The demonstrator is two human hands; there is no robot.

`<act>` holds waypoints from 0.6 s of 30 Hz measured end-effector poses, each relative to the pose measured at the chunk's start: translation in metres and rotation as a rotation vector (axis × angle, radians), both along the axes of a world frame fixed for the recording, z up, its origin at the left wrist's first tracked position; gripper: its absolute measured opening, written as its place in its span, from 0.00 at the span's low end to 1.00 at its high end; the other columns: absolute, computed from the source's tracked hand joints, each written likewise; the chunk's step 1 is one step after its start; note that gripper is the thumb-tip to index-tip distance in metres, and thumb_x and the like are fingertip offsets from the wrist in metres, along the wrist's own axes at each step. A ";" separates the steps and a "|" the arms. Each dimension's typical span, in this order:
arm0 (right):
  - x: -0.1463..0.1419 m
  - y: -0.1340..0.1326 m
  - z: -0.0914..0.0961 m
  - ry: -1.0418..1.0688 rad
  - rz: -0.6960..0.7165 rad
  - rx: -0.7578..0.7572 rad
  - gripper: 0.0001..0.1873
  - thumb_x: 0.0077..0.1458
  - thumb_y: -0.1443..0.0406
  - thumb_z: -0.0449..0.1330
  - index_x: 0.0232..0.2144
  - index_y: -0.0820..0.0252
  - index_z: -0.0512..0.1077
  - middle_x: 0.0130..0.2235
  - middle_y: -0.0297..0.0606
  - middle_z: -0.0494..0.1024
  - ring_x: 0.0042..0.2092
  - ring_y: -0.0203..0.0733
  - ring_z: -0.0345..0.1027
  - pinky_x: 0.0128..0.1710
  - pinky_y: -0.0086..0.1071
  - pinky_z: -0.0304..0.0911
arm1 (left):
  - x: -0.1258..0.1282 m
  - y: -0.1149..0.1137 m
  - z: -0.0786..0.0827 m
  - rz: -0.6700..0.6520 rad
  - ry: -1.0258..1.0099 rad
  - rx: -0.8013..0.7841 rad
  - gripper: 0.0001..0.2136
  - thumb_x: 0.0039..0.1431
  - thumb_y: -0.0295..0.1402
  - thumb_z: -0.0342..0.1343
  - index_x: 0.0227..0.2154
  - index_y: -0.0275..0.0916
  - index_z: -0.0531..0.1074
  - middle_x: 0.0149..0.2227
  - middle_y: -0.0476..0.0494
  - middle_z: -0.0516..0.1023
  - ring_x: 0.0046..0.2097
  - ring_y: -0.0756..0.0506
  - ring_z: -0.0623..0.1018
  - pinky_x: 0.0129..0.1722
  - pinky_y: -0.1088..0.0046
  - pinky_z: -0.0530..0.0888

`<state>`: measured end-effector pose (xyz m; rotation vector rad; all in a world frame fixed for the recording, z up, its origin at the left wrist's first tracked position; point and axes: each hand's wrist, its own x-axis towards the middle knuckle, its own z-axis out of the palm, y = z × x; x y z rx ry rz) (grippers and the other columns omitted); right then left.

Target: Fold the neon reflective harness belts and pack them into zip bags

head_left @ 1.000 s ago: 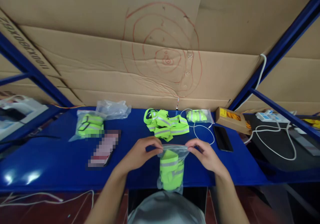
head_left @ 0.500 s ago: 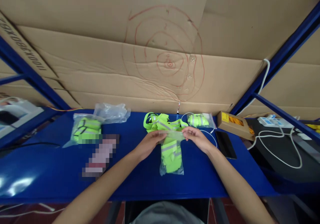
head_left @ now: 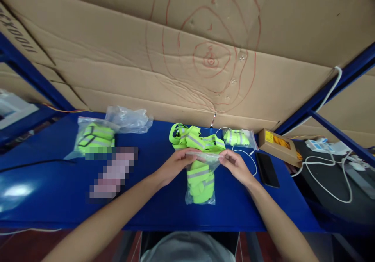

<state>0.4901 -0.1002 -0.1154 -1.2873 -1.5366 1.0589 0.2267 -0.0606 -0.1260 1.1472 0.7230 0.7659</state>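
Note:
Between my hands hangs a clear plastic bag (head_left: 200,184) with a folded neon-yellow reflective strap or vest inside. My left hand (head_left: 178,164) pinches the top edge of the bag at its left corner. At the right corner, my right hand (head_left: 234,163) grips the same edge between thumb and fingers. The bag's mouth looks flat and stretched between them; whether it is sealed I cannot tell. Just behind the hands lies a loose heap of neon-yellow reflective straps (head_left: 195,138) on the blue table (head_left: 158,211).
Left are a bagged neon-yellow bundle (head_left: 98,135), a crumpled clear bag (head_left: 129,119) and a blurred pinkish item (head_left: 114,172). Right are another bagged bundle (head_left: 238,138), a black phone (head_left: 267,170), a cardboard box (head_left: 279,147) and white cables (head_left: 325,193). A cardboard wall (head_left: 117,86) stands behind.
The view has shifted and tilted slightly. Both hands still hold the bag's top edge, and the right hand sits a little farther right.

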 end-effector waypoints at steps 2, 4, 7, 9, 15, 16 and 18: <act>-0.001 0.000 -0.004 -0.001 -0.006 -0.005 0.24 0.57 0.43 0.65 0.32 0.57 0.73 0.27 0.31 0.69 0.30 0.36 0.61 0.31 0.30 0.57 | 0.003 -0.003 -0.003 0.016 -0.023 -0.020 0.25 0.57 0.48 0.69 0.50 0.35 0.80 0.48 0.37 0.85 0.50 0.39 0.80 0.53 0.63 0.71; -0.003 0.001 -0.008 0.003 -0.022 0.000 0.24 0.57 0.43 0.64 0.31 0.58 0.72 0.27 0.31 0.69 0.30 0.36 0.61 0.31 0.30 0.57 | 0.006 -0.007 -0.005 0.043 -0.032 -0.026 0.24 0.56 0.48 0.70 0.49 0.35 0.80 0.48 0.36 0.85 0.50 0.39 0.80 0.53 0.64 0.71; -0.005 0.001 -0.012 0.005 -0.034 0.018 0.22 0.58 0.45 0.64 0.30 0.58 0.71 0.28 0.32 0.70 0.30 0.35 0.61 0.32 0.30 0.58 | 0.011 -0.012 -0.007 0.097 -0.043 -0.050 0.24 0.54 0.47 0.72 0.48 0.36 0.81 0.49 0.37 0.84 0.52 0.38 0.80 0.53 0.65 0.71; -0.007 0.001 -0.013 0.006 -0.025 0.024 0.20 0.58 0.48 0.64 0.31 0.58 0.71 0.29 0.32 0.70 0.30 0.35 0.61 0.32 0.30 0.58 | 0.014 -0.016 -0.007 0.099 -0.055 -0.063 0.23 0.54 0.47 0.72 0.48 0.36 0.81 0.51 0.38 0.84 0.54 0.38 0.79 0.55 0.64 0.71; -0.010 -0.001 -0.012 0.008 0.010 0.027 0.15 0.57 0.53 0.65 0.30 0.58 0.71 0.28 0.31 0.69 0.30 0.34 0.60 0.31 0.29 0.57 | 0.022 -0.023 -0.007 -0.024 -0.095 -0.029 0.20 0.61 0.46 0.67 0.50 0.39 0.82 0.52 0.40 0.84 0.57 0.38 0.79 0.61 0.63 0.70; -0.010 -0.001 -0.012 0.010 0.019 0.024 0.15 0.58 0.53 0.64 0.30 0.58 0.71 0.28 0.31 0.69 0.30 0.34 0.61 0.31 0.29 0.57 | 0.022 -0.024 -0.007 -0.018 -0.084 -0.017 0.19 0.61 0.46 0.67 0.49 0.40 0.82 0.52 0.41 0.84 0.57 0.38 0.79 0.62 0.63 0.70; -0.010 -0.001 -0.012 0.012 0.044 0.015 0.16 0.58 0.53 0.64 0.30 0.58 0.71 0.27 0.31 0.70 0.29 0.34 0.61 0.31 0.29 0.57 | 0.022 -0.025 -0.008 -0.020 -0.055 0.010 0.19 0.61 0.46 0.67 0.48 0.40 0.82 0.51 0.42 0.84 0.57 0.39 0.79 0.62 0.63 0.69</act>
